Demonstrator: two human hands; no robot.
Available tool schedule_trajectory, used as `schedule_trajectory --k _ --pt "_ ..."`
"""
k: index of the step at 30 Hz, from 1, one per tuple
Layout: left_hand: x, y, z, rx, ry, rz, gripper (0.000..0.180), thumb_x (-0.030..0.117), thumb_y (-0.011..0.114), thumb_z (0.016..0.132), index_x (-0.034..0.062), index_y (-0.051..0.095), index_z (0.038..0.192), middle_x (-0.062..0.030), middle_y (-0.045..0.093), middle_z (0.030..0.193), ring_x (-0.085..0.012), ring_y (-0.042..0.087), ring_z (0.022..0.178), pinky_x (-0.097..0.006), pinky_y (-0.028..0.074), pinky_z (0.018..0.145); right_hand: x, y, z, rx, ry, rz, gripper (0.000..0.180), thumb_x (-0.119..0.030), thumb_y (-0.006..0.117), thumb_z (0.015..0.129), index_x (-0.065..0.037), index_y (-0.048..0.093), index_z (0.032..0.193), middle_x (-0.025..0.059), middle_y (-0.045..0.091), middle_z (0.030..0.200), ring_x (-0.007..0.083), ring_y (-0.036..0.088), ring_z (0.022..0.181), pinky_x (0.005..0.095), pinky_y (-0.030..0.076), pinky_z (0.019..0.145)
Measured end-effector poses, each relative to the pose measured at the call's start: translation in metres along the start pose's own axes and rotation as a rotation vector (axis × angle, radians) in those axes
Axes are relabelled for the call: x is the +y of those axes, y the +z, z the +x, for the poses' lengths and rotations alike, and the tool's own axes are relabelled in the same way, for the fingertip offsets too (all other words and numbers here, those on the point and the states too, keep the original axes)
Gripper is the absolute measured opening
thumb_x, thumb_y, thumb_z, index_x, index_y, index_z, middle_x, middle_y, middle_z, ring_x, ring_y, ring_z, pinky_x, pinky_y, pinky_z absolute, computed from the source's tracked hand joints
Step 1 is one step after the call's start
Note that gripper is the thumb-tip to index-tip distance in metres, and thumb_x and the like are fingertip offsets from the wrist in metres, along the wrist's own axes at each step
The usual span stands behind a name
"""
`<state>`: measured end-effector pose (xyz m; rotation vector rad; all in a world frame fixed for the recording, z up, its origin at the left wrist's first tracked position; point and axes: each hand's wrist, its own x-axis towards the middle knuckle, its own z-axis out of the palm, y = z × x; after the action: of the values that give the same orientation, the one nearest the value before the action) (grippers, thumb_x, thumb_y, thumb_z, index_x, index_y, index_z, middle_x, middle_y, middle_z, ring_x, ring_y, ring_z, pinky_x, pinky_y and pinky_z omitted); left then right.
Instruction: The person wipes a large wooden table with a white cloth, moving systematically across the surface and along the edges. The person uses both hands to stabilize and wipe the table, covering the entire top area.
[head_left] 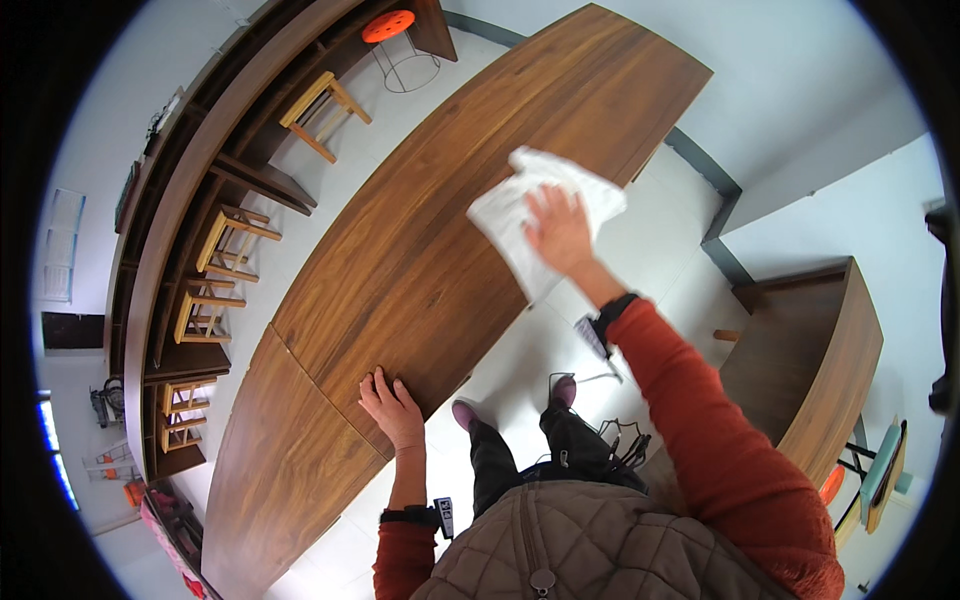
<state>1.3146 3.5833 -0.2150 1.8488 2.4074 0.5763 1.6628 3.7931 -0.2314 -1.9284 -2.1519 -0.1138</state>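
A long brown wooden table (420, 240) runs across in front of me, from near left to far right. My right hand (560, 230) lies flat with fingers spread on a white cloth (500, 215), pressing it against the tabletop. Part of the cloth hangs over the table's near edge. My left hand (393, 408) rests on the tabletop close to the near edge, fingers apart, beside a seam between two table sections. Nothing is in that hand.
Wooden stools (235, 240) and an orange round stool (388, 26) stand along a long counter (165, 230) beyond the table. A brown wooden desk (830, 370) is at the right. A grey-white wall (790, 80) rises beyond the table's far end.
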Motion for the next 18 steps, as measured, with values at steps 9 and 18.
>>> schedule_trajectory --k 9,18 --pt "0.012 0.011 -0.003 0.106 -0.028 0.122 0.038 0.022 0.050 0.099 0.0040 0.051 0.132 -0.0208 0.044 0.136 -0.0401 0.038 0.132 -0.059 0.024 0.113 0.005 0.013 0.090 -0.083 -0.010 -0.002 0.058 -0.049 0.041 0.097 -0.016 0.042 0.145 0.0108 0.031 0.156 0.0338 0.028 0.143 0.0611 0.019 0.113" --pt "0.006 0.013 0.001 0.102 -0.005 0.136 0.040 0.021 0.051 0.097 0.0040 0.049 0.133 -0.0215 0.044 0.136 -0.0405 0.038 0.131 -0.059 0.024 0.112 -0.029 -0.004 -0.037 -0.008 -0.308 0.333 0.038 -0.025 0.055 0.092 -0.013 0.058 0.128 0.0066 0.051 0.138 0.0248 0.042 0.132 0.0459 0.033 0.110"
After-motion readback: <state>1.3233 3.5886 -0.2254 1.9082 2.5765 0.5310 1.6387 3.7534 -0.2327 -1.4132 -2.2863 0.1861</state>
